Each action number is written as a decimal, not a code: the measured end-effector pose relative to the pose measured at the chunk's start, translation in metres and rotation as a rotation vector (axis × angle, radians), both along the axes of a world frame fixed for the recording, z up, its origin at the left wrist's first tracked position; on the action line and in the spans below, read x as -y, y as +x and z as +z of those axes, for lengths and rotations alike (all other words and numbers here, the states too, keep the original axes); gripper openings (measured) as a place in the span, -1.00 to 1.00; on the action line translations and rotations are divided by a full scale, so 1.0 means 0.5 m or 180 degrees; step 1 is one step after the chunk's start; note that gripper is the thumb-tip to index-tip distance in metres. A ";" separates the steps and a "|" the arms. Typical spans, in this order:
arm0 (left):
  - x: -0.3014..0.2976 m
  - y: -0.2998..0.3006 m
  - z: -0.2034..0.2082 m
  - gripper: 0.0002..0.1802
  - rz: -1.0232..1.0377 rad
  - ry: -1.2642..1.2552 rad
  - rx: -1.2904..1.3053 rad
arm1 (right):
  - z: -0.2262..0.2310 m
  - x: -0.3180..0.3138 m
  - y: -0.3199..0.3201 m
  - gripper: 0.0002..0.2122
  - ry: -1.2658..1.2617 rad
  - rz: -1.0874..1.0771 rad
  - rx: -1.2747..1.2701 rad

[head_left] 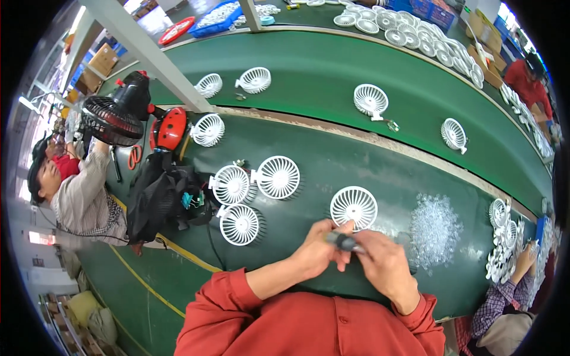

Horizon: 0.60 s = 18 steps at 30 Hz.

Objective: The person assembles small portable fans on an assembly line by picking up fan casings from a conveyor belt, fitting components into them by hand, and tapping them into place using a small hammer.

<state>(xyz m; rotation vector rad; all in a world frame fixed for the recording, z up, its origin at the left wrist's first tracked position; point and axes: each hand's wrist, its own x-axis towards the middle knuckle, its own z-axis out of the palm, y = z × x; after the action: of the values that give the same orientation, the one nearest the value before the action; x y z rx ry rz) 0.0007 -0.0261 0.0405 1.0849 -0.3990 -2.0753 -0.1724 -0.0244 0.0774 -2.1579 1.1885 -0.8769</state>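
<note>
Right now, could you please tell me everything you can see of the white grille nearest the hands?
The white grille is round and looks like plastic, with thin ribs running from its rim to a small, dark-centred hub. It appears to rest on the green bench, left of the clear pieces. The hands overlap its near edge; whether they touch it is unclear.

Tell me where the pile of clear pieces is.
In the head view, the pile lies on the green table, just right of the right hand, left of the clustered white parts.
</note>
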 end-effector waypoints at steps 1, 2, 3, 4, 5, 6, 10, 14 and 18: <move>-0.002 0.002 0.000 -0.58 0.0024 0.0230 -0.0062 | 0.006 -0.010 0.003 -0.71 0.0221 0.0130 -0.0484; 0.004 0.009 0.005 -0.55 -0.0105 0.0310 -0.0265 | 0.007 -0.010 0.008 -0.71 0.0192 0.0156 -0.0465; 0.005 0.012 0.009 -0.55 -0.0081 0.0284 -0.0246 | 0.007 -0.009 0.014 -0.70 0.0212 0.0151 -0.0648; 0.002 0.012 0.011 -0.54 -0.0050 0.0364 -0.0284 | 0.008 -0.009 0.019 -0.69 0.0240 0.0139 -0.0839; 0.001 0.012 0.014 -0.53 -0.0022 0.0446 -0.0323 | 0.006 -0.005 0.021 -0.69 0.0223 0.0151 -0.0830; 0.004 0.015 0.018 -0.51 0.0002 0.0370 -0.0271 | -0.002 0.000 0.021 -0.68 0.0211 0.0193 -0.0772; 0.021 0.035 0.047 -0.48 -0.0217 0.0241 -0.0355 | -0.018 0.018 0.021 -0.77 -0.0117 0.0047 -0.0173; 0.068 0.106 0.090 -0.70 -0.1508 -0.1302 0.1066 | 0.004 0.034 -0.005 -0.88 0.1412 -0.1079 0.1374; 0.218 0.226 0.088 -0.81 -0.0710 -0.2939 0.3188 | 0.019 0.065 -0.024 -0.93 0.2906 -0.1198 0.2622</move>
<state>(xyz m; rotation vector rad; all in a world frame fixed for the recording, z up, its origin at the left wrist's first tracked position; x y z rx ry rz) 0.1138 -0.1350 0.0844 1.3864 -1.7972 -1.0582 -0.1845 -0.0568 0.0871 -0.7367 1.1972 -0.9599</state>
